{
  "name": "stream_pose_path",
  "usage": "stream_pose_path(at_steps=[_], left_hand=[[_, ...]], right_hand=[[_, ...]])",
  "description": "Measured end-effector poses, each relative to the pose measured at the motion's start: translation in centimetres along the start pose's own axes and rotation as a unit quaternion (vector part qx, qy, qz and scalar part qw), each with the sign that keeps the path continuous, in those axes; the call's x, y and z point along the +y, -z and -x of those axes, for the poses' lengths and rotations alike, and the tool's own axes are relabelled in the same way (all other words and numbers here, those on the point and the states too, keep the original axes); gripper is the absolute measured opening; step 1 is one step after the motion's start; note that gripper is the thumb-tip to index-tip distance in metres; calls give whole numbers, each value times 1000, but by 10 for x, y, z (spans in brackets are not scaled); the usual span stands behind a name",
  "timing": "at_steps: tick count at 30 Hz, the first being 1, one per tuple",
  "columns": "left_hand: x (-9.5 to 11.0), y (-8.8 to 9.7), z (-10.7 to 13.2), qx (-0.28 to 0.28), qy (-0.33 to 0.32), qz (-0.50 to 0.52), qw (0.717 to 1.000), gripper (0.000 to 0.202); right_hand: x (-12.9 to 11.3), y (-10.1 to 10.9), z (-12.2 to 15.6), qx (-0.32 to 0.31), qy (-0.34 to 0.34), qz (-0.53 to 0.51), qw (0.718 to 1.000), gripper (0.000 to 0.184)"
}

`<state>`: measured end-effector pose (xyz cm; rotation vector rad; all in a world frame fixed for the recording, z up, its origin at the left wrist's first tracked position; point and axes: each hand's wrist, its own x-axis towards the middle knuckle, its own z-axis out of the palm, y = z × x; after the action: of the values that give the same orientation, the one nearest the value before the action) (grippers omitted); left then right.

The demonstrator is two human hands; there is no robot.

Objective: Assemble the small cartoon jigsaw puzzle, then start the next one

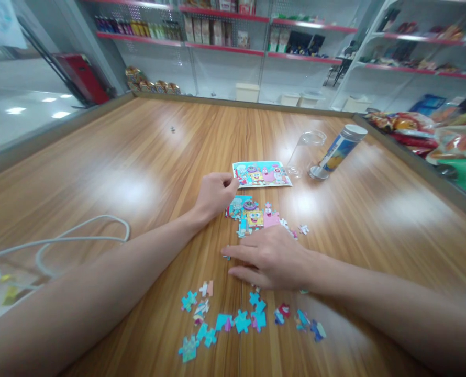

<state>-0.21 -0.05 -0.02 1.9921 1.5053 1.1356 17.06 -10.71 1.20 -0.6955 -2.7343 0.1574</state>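
Observation:
My left hand (216,195) is curled closed on the table, its knuckles at the left edge of a printed picture card (263,174). Whatever its fingers may hold is hidden. Below the card lies a partly joined jigsaw puzzle (254,217) with cartoon figures. My right hand (273,255) stretches over the puzzle's lower edge, fingers extended, thumb apart from the index finger. Under that index fingertip is a small puzzle piece (226,256). Several loose, mostly light blue puzzle pieces (241,321) are scattered nearer to me. Another loose piece (303,229) sits right of the puzzle.
A clear plastic jar (304,152) and a blue cylindrical can (341,149) stand at the back right. A white cable (87,238) loops on the left. One tiny object (173,129) lies far back. Stocked shelves (225,46) and packaged goods (409,131) surround the table.

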Motion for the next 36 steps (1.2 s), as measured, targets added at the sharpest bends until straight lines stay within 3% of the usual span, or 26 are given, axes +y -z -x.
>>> stream_pose_path(at_steps=[12, 20, 25, 29, 33, 36], left_hand=[[-1, 0, 0, -2, -1, 11, 1000, 40], [-1, 0, 1, -3, 0, 14, 1000, 40], [-1, 0, 0, -3, -1, 12, 1000, 40], [-1, 0, 0, -1, -1, 12, 1000, 40], [0, 0, 1, 0, 0, 17, 1000, 40], [0, 2, 1, -1, 5, 25, 1000, 40]], right_hand=[[2, -2, 0, -13, -64, -63, 996, 22], [6, -3, 1, 9, -38, -74, 996, 26], [5, 1, 0, 30, -86, -54, 994, 22], [4, 0, 0, 17, -72, -58, 996, 21], [5, -2, 2, 37, -76, -51, 995, 22], [11, -3, 4, 89, -93, -53, 990, 22]])
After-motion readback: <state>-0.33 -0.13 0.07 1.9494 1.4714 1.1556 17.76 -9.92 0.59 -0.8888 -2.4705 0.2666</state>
